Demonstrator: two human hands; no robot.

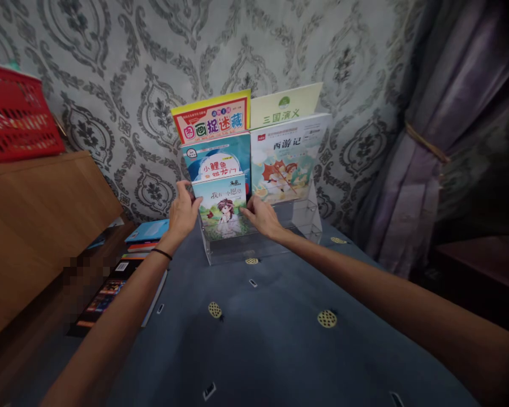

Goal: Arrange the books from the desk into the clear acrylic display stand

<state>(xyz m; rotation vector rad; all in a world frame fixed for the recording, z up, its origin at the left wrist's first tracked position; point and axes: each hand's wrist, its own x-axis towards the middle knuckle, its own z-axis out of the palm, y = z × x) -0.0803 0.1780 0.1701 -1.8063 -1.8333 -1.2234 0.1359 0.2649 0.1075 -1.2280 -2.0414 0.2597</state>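
A small green-and-blue picture-cover book (221, 212) stands upright at the front left of a clear tiered book rack (237, 249). My left hand (184, 210) grips its left edge, thumb on the cover. At its lower right edge, my right hand (262, 216) pinches the book between thumb and fingers. Directly behind is a teal book (216, 154), and above that a yellow-and-red book (212, 118). On the rack's right side stand a pale blue book with a red fan on its cover (284, 161) and a light green book (286, 106) behind it.
A blue cloth with pineapple prints (271, 328) covers the surface. At the left lie a blue book (147, 230) and a black-covered book (106, 294), beside a wooden box (46, 220) with a red basket (19, 113) on top. A tied purple curtain (428, 147) hangs right.
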